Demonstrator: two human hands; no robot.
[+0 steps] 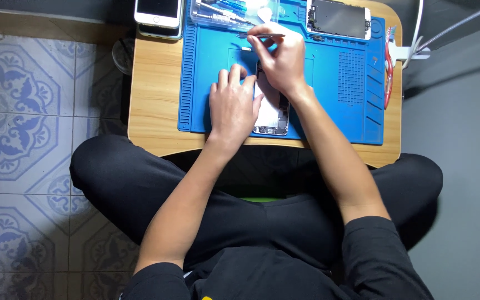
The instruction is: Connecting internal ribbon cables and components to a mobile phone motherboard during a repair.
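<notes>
The right hand [281,61] is pinching slim tweezers [262,35] in its grip over the opened phone [273,114]. The left hand [231,105] is pressing flat, fingers spread, on the phone's left edge (partly covering it). The phone is lying on the blue mat [329,100], mid-bench [154,89].

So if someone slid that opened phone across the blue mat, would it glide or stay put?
The opened phone lies flat on the blue mat, which looks rubbery, so it would probably grip rather than glide. The left hand rests beside it. Its exposed insides look fragile, and its flat shape is unlikely to tip.
</notes>
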